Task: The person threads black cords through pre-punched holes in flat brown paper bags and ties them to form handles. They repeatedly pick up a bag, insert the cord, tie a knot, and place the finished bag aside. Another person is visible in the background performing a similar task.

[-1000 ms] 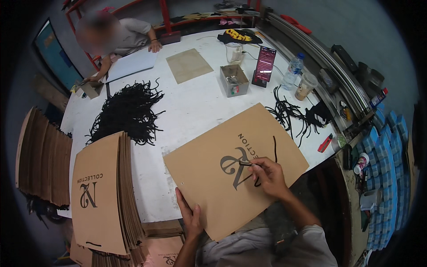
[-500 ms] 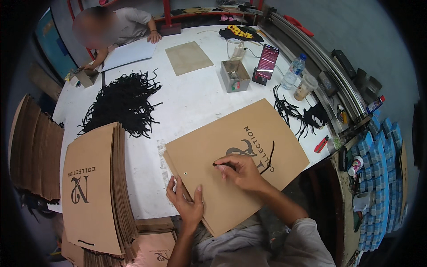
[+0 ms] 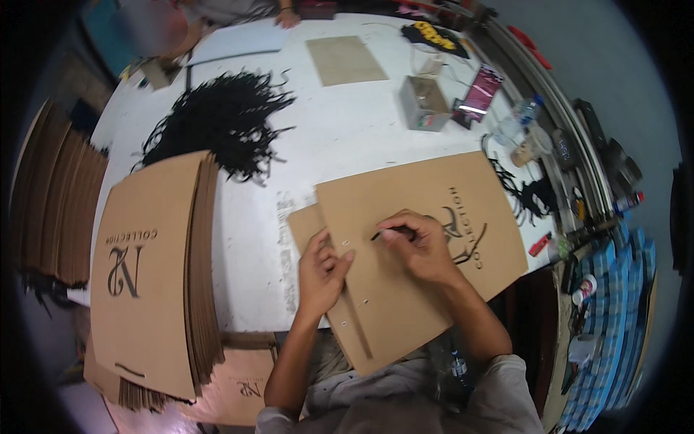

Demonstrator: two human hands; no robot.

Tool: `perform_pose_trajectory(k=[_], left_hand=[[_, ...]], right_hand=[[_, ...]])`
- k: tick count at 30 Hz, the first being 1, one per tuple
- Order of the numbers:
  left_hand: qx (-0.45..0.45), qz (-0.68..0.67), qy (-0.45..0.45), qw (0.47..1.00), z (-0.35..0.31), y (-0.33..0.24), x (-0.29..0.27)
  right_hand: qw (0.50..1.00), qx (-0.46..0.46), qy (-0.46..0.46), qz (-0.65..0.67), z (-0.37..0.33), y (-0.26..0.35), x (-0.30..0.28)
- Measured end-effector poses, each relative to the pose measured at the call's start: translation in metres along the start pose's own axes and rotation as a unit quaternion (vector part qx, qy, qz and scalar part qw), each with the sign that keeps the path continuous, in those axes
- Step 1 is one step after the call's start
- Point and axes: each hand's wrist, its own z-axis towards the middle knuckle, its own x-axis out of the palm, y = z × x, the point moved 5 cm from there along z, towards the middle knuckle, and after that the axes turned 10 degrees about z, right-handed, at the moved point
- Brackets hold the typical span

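Observation:
A flat brown paper bag (image 3: 412, 311) with dark printing lies tilted before me at the table's near edge. Small punched holes line its left edge, where one layer sits offset from another. My left hand (image 3: 322, 278) is at that edge, thumb and fingers curled about the paper beside a hole. Over the bag, my right hand (image 3: 423, 249) pinches a short black cord (image 3: 376, 236), its tip pointing toward the holes. The cord's other part passes behind the hand, and a dark curved length shows over the print. A big heap of black cords (image 3: 217, 123) lies farther left.
A stack of similar bags (image 3: 148, 275) stands at left. Toward the back right are a grey box (image 3: 425, 105), a phone (image 3: 481, 94), a water bottle (image 3: 520, 119) and a cup (image 3: 531, 147). A red cutter (image 3: 539, 244) lies near the right edge. Another person's hand (image 3: 288, 18) rests at the far side.
My view has shifted, so the table sits differently in it. The bag's layers have slid apart at the left edge, uncovering more holes. My right hand still pinches the cord close to that edge.

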Motion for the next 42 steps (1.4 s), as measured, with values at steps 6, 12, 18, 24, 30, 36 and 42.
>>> perform_pose_trajectory(k=[6, 12, 18, 24, 30, 36, 42], left_hand=[[0.007, 0.023, 0.009, 1.0, 0.0, 0.006, 0.0], [0.012, 0.022, 0.015, 1.0, -0.001, 0.008, -0.001], [-0.023, -0.033, 0.021, 0.999, 0.0, 0.015, -0.007], [0.029, 0.027, 0.028, 0.999, -0.003, 0.018, -0.006], [0.023, 0.027, 0.03, 0.999, -0.006, 0.015, -0.009], [0.001, 0.03, 0.032, 0.999, -0.011, 0.008, -0.007], [0.009, 0.028, 0.043, 0.999, -0.011, -0.002, -0.003]], right_hand=[[0.985, 0.084, -0.008, 0.152, 0.003, -0.022, 0.011], [0.997, 0.058, 0.044, -0.002, 0.001, -0.018, 0.032], [0.995, -0.027, 0.036, -0.093, -0.001, -0.022, 0.041], [0.982, -0.088, 0.03, -0.164, -0.012, -0.018, 0.045], [0.997, -0.038, 0.02, -0.064, -0.015, -0.025, 0.048], [0.994, -0.065, 0.055, -0.073, -0.019, -0.022, 0.044], [0.991, -0.067, 0.067, -0.095, -0.022, -0.029, 0.047]])
